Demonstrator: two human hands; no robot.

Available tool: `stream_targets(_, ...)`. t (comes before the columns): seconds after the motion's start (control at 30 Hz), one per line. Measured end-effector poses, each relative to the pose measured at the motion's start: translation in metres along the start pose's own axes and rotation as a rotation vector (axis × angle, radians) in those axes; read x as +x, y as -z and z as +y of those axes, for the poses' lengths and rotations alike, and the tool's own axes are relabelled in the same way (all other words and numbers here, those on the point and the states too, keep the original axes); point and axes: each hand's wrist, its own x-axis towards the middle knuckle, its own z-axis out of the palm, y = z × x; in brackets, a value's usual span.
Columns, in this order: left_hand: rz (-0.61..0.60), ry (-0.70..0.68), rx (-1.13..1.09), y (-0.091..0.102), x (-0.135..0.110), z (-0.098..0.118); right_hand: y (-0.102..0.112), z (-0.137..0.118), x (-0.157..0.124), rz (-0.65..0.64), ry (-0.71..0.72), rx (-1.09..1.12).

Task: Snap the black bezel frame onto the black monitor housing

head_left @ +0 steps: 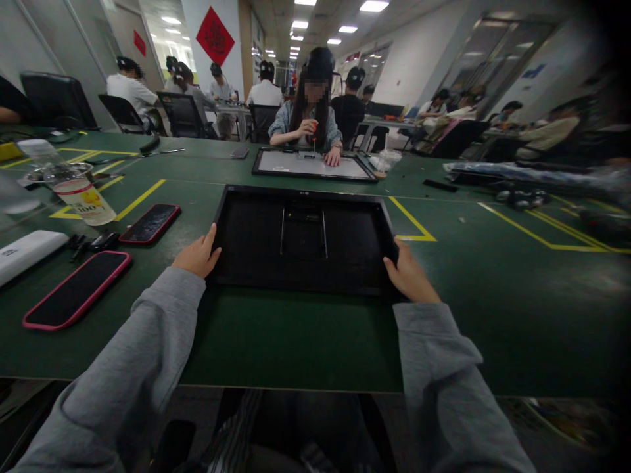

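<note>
A black monitor housing [251, 230], a shallow rectangular frame with raised edges, lies in front of me on the green table. Two thin upright ridges run along the middle of its inside. My left hand [198, 255] is closed round its left edge, thumb on the rim. On the opposite side my right hand [411, 270] grips the right edge, also with the thumb on top. The fingers under both edges are hidden.
Left of the housing lie two red-edged phones [79, 289], a white power bank [29, 253] and a drink bottle [81, 194]. Across the table a person works with an orange screwdriver [314, 131] on a panel [290, 164]. Plastic-wrapped parts [532, 174] lie at right.
</note>
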Motion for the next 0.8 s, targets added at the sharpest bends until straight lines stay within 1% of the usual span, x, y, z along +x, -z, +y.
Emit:
stream_targets(0.2,0.013,-0.006,-0.003,-0.0012,0.0004,-0.0013,0.0,-0.0001,0.0005,0.008,-0.007,0.021)
stream_targets(0.67,-0.006,0.008,-0.007,-0.0012,0.0003,-0.0017,0.0028,-0.0037,0.0008,-0.011,-0.039,0.049)
stream_targets(0.8,0.029,-0.009,-0.001,-0.0023,0.0003,-0.0025,0.0023,-0.0041,0.0007,-0.013,-0.033,0.049)
